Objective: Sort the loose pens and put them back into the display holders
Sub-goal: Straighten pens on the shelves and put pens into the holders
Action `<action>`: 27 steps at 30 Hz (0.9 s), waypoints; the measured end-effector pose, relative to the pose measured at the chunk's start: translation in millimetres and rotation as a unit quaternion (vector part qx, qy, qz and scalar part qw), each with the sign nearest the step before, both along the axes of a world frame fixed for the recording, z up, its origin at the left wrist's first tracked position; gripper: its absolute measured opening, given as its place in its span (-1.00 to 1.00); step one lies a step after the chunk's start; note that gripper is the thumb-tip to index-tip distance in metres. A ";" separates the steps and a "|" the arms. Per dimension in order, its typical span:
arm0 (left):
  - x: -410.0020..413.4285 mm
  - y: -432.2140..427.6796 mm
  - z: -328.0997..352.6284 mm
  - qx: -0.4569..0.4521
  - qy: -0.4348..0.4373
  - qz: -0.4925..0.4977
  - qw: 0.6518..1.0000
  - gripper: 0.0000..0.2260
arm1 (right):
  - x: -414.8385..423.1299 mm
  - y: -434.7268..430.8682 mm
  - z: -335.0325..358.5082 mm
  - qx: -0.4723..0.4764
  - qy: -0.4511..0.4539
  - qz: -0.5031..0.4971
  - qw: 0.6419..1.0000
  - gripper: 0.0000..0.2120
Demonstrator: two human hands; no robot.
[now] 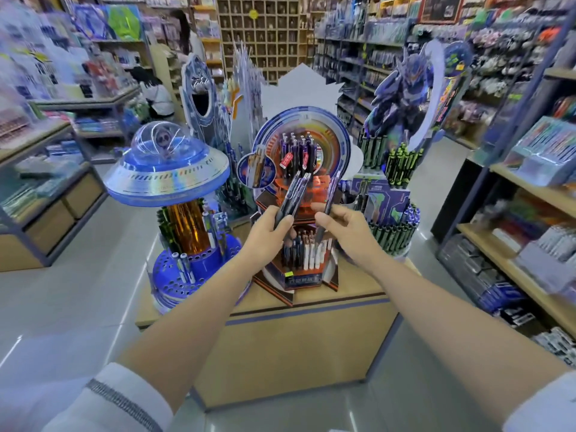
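My left hand [268,238] grips a small bunch of dark pens [293,194] that point up and to the right. My right hand [349,232] pinches a single dark pen [331,194], held nearly upright. Both hands are in front of the orange and blue tiered pen display [299,275] on the wooden stand. Its top tier holds several dark pens [297,148] before a round backboard; its lower tier holds several white and dark pens [311,254].
A blue saucer-shaped pen holder [165,173] stands at the left, its base [174,269] dotted with holes and holding a few pens. A robot-figure display [405,98] with green-black pens stands at the right. Shelves flank both aisles; a person crouches far back left.
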State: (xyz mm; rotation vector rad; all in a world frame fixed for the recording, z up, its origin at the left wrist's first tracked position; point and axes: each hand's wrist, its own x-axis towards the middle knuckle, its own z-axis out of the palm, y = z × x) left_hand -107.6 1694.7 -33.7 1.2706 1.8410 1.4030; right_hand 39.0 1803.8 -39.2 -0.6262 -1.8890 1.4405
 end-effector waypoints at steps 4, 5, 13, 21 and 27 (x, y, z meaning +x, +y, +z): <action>-23.0 4.7 15.1 0.015 -0.005 -0.042 0.999 -0.89 | -12.8 20.3 29.5 0.011 0.013 -0.088 0.996 -0.79; -27.9 6.2 19.8 0.019 -0.002 -0.053 0.998 -0.87 | -16.7 24.6 37.4 0.013 0.013 -0.104 0.994 -0.80; -50.5 15.2 33.0 0.028 0.023 -0.093 0.995 -0.87 | -40.9 50.4 62.6 -0.003 0.015 -0.234 0.972 -0.71; -65.5 22.2 35.7 0.042 0.006 -0.109 0.993 -0.87 | -62.4 59.7 72.4 0.024 0.040 -0.253 0.966 -0.88; -71.9 23.4 33.7 0.041 -0.004 -0.112 0.993 -0.89 | -71.1 66.8 65.2 0.105 -0.035 -0.271 0.956 -0.85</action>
